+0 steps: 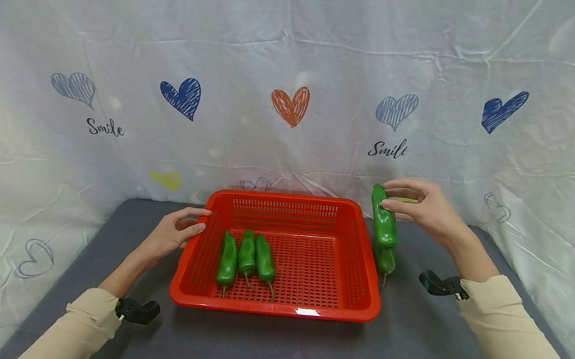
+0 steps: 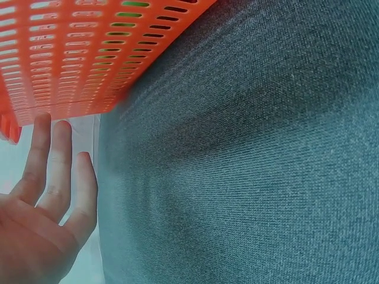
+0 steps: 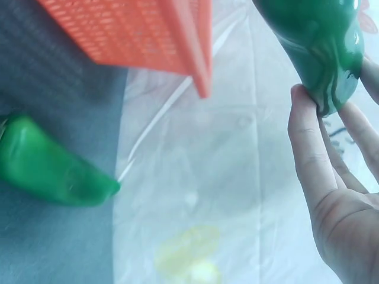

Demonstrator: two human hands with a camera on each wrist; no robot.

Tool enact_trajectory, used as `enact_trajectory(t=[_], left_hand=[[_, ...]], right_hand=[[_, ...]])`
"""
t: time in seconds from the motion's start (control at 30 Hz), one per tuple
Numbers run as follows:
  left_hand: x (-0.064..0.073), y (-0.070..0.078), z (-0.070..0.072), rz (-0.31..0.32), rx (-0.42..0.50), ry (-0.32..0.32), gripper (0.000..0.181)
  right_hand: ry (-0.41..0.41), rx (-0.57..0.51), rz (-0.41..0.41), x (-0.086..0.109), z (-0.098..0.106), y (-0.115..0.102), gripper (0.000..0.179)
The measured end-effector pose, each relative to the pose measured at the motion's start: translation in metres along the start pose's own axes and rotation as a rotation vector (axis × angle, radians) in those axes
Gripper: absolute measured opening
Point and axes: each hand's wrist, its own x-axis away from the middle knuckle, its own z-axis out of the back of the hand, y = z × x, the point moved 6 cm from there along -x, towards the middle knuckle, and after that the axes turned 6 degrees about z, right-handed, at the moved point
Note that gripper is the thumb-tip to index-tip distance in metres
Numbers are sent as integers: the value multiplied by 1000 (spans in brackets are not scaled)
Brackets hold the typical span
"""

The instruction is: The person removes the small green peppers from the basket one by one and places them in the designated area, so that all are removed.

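My right hand (image 1: 414,201) pinches a green chili pepper (image 1: 384,222) near its tapered end, beside the basket's right side. In the right wrist view the thumb and fingertips meet this pepper (image 3: 325,53) at its narrow tip. Below it, a second pepper (image 1: 385,263) lies on the table; it shows whole-bodied as a green pepper (image 3: 53,168) in the right wrist view. My left hand (image 1: 174,232) rests at the left rim of a red plastic basket (image 1: 274,308), with fingers extended beside its slotted wall. Three green peppers (image 1: 247,254) lie side by side in the basket's left half.
A dark grey cloth (image 1: 295,356) covers the table. Behind it hangs a pale curtain (image 1: 242,11) printed with hearts and "Smile". Dark cameras are strapped to both wrists, below beige sleeves (image 1: 518,338).
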Motion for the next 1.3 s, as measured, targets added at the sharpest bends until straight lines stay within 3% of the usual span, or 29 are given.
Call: enact_trajectory(t=[0.33, 0.77, 0.97, 1.3], left_hand=[[-1, 0, 0, 0, 0, 2, 49], [1, 2, -1, 3, -23, 15, 49], [1, 1, 0, 6, -30, 16, 50], [0, 0, 0, 8, -6, 11, 48]], right_hand=[[1, -5, 9, 17, 21, 23, 48], [35, 69, -74, 31, 44, 62, 55], [20, 49, -80, 34, 49, 75, 56], [-57, 104, -131, 38, 48, 104, 57]])
